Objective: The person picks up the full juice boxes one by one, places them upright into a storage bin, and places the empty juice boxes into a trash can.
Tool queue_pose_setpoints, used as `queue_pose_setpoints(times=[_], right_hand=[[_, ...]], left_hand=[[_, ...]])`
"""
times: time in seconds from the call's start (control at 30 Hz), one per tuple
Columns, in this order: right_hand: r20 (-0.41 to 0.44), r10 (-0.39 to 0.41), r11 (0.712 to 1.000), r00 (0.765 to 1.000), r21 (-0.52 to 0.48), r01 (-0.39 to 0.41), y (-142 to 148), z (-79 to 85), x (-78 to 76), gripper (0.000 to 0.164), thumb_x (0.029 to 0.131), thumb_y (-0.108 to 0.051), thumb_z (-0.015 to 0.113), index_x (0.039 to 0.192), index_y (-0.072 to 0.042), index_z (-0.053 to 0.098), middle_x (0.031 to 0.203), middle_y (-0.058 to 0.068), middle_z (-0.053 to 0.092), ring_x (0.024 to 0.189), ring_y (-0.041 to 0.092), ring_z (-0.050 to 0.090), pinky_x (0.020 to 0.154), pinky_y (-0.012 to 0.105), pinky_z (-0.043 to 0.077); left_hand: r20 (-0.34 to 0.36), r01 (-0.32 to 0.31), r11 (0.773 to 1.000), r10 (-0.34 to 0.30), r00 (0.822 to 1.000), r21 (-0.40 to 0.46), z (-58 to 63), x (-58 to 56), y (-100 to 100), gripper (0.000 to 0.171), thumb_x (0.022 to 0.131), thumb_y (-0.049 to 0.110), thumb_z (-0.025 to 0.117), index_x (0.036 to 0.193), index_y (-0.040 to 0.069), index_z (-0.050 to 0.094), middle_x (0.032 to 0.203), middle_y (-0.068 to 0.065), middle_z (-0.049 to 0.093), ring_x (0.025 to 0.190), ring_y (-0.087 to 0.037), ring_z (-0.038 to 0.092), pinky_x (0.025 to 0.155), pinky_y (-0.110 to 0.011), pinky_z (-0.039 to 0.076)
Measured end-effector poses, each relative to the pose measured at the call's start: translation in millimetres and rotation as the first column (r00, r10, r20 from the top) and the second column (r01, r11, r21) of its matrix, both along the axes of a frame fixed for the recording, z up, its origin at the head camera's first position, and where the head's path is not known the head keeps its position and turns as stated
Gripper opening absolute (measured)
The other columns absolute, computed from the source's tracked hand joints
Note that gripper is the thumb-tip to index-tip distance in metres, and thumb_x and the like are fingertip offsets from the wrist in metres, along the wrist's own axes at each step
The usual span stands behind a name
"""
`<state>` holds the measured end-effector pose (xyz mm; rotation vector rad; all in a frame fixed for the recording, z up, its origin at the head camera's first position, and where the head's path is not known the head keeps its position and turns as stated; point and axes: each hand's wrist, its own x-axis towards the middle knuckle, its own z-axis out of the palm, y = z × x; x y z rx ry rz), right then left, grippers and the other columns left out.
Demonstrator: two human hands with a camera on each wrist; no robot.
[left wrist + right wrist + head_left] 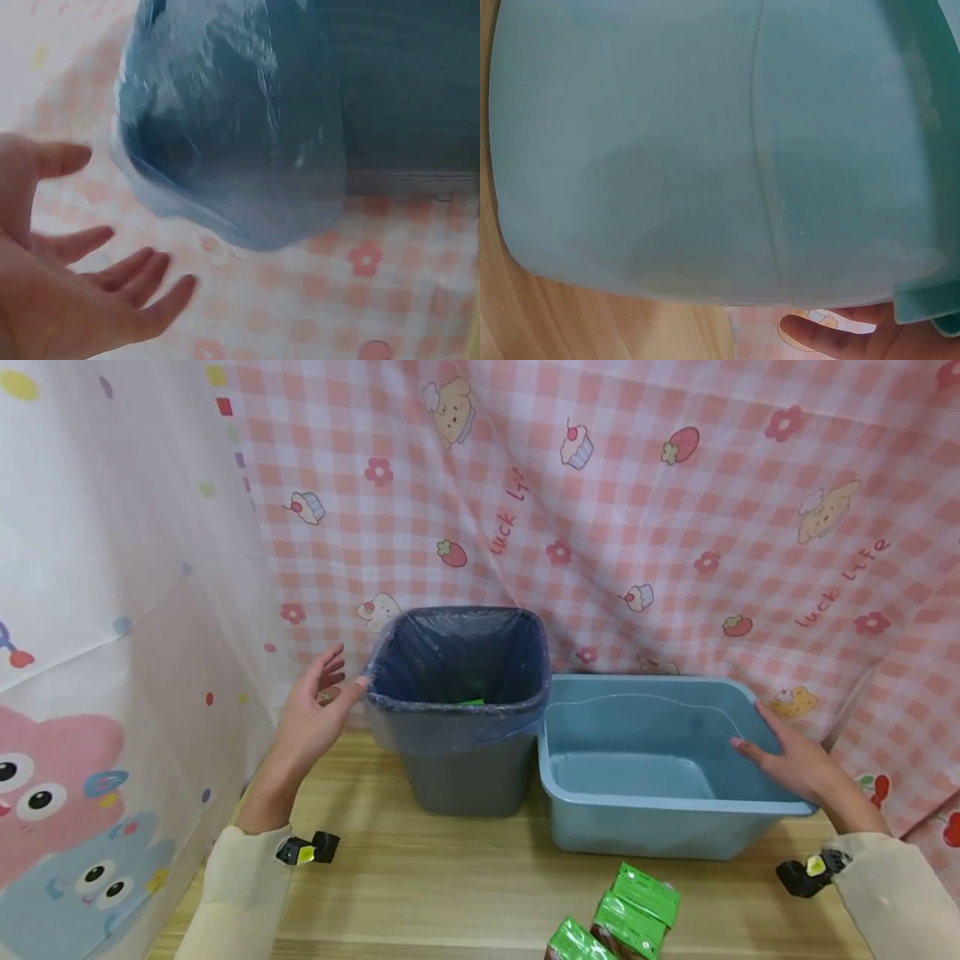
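Note:
My left hand [315,706] is at the left side of a grey trash bin [468,777], its fingers spread and loosely bent. Its thumb tip overlaps the rim in the head view, while the left wrist view shows a gap between the hand [82,292] and the bin's translucent blue liner bag [232,150]. A bit of green shows inside the bin. At the right end of a blue-grey plastic tub [637,822], my right hand [798,764] grips the rim, thumb over the inside. Fingers [821,337] show outside the wall, below the rim, in the right wrist view.
Green-topped small cartons [630,927] lie on the wooden table [390,893] at the front, close before the tub. Bin and tub stand side by side against a pink checked curtain [600,527]. A white printed curtain [150,610] hangs along the left.

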<state>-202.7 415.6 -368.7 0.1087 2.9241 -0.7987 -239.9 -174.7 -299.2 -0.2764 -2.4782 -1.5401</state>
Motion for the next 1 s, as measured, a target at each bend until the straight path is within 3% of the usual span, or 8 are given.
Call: queue_pose_setpoints(times=[0.07, 0.23, 0.33, 0.47, 0.6, 0.73, 0.83, 1.0], right_hand=[[-0.006, 0.001, 1.000, 1.000, -0.001, -0.001, 1, 0.5, -0.1, 0.092, 0.100, -0.058, 0.043, 0.156, -0.009, -0.013, 0.151, 0.045, 0.002, 0.128, 0.073, 0.016, 0.096, 0.081, 0.021], [-0.010, -0.002, 1.000, 1.000, -0.018, 0.002, 1, 0.6, -0.9, 0.093, 0.100, -0.058, 0.044, 0.156, -0.010, -0.012, 0.152, 0.044, 0.001, 0.129, 0.072, 0.014, 0.097, 0.081, 0.020], [0.004, -0.008, 1.000, 1.000, -0.027, 0.008, 1, 0.5, -1.2, 0.095, 0.099, -0.060, 0.044, 0.156, -0.011, -0.013, 0.151, 0.045, 0.002, 0.128, 0.072, 0.016, 0.096, 0.081, 0.021], [0.015, -0.009, 1.000, 1.000, -0.013, 0.009, 0, 0.0, -0.3, 0.096, 0.098, -0.062, 0.043, 0.156, -0.012, -0.014, 0.151, 0.045, 0.004, 0.126, 0.073, 0.020, 0.095, 0.081, 0.024], [0.014, -0.008, 1.000, 1.000, 0.008, 0.008, 1, -0.4, 0.2, 0.095, 0.099, -0.062, 0.042, 0.156, -0.011, -0.014, 0.150, 0.046, 0.006, 0.125, 0.073, 0.022, 0.094, 0.081, 0.025], [0.016, -0.010, 1.000, 1.000, 0.026, 0.010, 2, 0.5, 0.0, 0.095, 0.099, -0.061, 0.042, 0.156, -0.011, -0.014, 0.150, 0.046, 0.007, 0.124, 0.073, 0.023, 0.094, 0.080, 0.026], [0.014, -0.012, 1.000, 1.000, 0.023, 0.012, 1, 1.1, 0.2, 0.095, 0.099, -0.061, 0.043, 0.156, -0.011, -0.014, 0.150, 0.046, 0.007, 0.125, 0.073, 0.022, 0.095, 0.080, 0.026], [0.019, -0.020, 1.000, 1.000, 0.024, 0.020, 1, 1.3, 1.5, 0.095, 0.099, -0.061, 0.043, 0.156, -0.011, -0.014, 0.149, 0.047, 0.008, 0.124, 0.074, 0.023, 0.095, 0.080, 0.027]], left_hand=[[-0.118, -0.025, 0.999, 0.028, 0.993, 0.027, 1.8, 7.6, 5, 0.062, 0.099, 0.033, 0.060, 0.153, 0.016, 0.036, 0.151, -0.011, 0.043, 0.135, -0.029, 0.042, 0.109, -0.053, 0.037], [-0.348, -0.012, 0.997, 0.036, 0.937, 0.070, 7.3, 26.7, 25, 0.044, 0.097, 0.015, 0.064, 0.139, 0.007, 0.053, 0.136, -0.005, 0.057, 0.121, -0.022, 0.053, 0.099, -0.034, 0.045], [-0.447, 0.029, 0.999, -0.011, 0.894, 0.034, 7.8, 38.2, 39, 0.040, 0.093, 0.007, 0.067, 0.132, 0.004, 0.059, 0.128, -0.007, 0.062, 0.113, -0.021, 0.055, 0.093, -0.026, 0.047], [-0.546, 0.103, 0.992, -0.126, 0.828, -0.074, 4.7, 55.7, 60, 0.036, 0.088, 0.002, 0.070, 0.124, 0.003, 0.064, 0.119, -0.008, 0.066, 0.103, -0.021, 0.059, 0.087, -0.027, 0.049], [-0.561, 0.263, 0.952, -0.304, 0.770, -0.156, -2.7, 71.0, 82, 0.033, 0.086, 0.001, 0.071, 0.119, 0.005, 0.067, 0.115, -0.006, 0.068, 0.103, -0.020, 0.061, 0.085, -0.029, 0.051], [-0.523, 0.443, 0.873, -0.480, 0.704, -0.205, -16.2, 77.0, 101, 0.032, 0.088, 0.003, 0.071, 0.119, 0.009, 0.067, 0.115, -0.005, 0.069, 0.104, -0.016, 0.061, 0.084, -0.031, 0.053], [-0.460, 0.529, 0.818, -0.569, 0.682, -0.226, -27.8, 78.0, 111, 0.031, 0.091, 0.006, 0.070, 0.121, 0.012, 0.065, 0.115, -0.002, 0.068, 0.104, -0.013, 0.061, 0.084, -0.031, 0.054], [-0.309, 0.618, 0.758, -0.650, 0.694, -0.206, -44.5, 77.8, 124, 0.031, 0.092, 0.012, 0.070, 0.122, 0.015, 0.065, 0.118, 0.003, 0.068, 0.109, -0.011, 0.061, 0.086, -0.033, 0.054]])
